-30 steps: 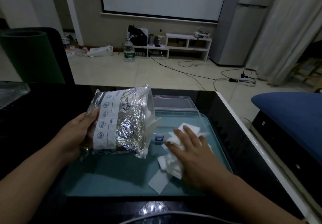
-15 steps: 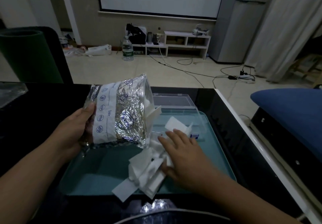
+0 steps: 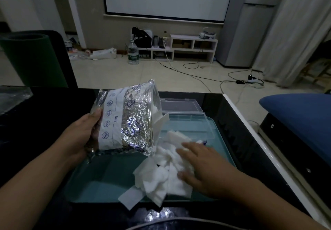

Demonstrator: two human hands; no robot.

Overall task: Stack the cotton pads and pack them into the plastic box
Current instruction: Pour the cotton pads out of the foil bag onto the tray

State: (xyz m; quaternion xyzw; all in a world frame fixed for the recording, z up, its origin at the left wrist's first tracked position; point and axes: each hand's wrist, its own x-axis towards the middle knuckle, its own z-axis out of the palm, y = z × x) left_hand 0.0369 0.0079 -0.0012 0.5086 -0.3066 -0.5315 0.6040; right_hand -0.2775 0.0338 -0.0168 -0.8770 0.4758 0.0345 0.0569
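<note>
A loose heap of white cotton pads [image 3: 161, 174] lies on the teal tray [image 3: 100, 179], some hanging over its near edge. My right hand [image 3: 204, 167] rests on the heap's right side with fingers spread. My left hand [image 3: 80, 134] grips the bottom of a silver foil zip bag [image 3: 127, 122], tipped on its side with its mouth toward the pads. More white pads show in that mouth. The clear plastic box [image 3: 180, 108] stands open at the far end of the tray, its lid [image 3: 193, 124] folded down toward me.
The tray sits on a black table [image 3: 250, 140] with a white right edge. A dark green roll [image 3: 30, 59] stands at the far left, and clear plastic [image 3: 12, 97] lies at the left edge. A blue cushion [image 3: 300, 115] is off to the right.
My right hand has swept the pads from the tray's right side toward the near middle, bunching them into a heap. The bag stays held in my left hand, tipped the same way.
</note>
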